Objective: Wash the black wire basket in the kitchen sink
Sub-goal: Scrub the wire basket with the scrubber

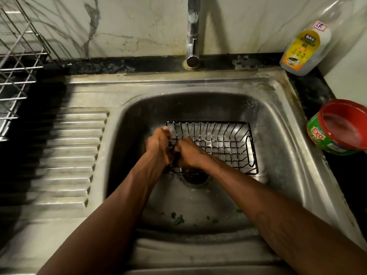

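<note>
Gripping one basket point(218, 144), two hands point(158, 144) point(189, 155)

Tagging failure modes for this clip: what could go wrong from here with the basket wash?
1. Left hand and right hand both work at one end of the black wire basket; the free end may tip or scrape the sink wall.
2. Its near edge lies over the drain; green scraps nearby might wash in and clog it.
3. The open soap tub stands close beside the sink; an elbow could knock it.
</note>
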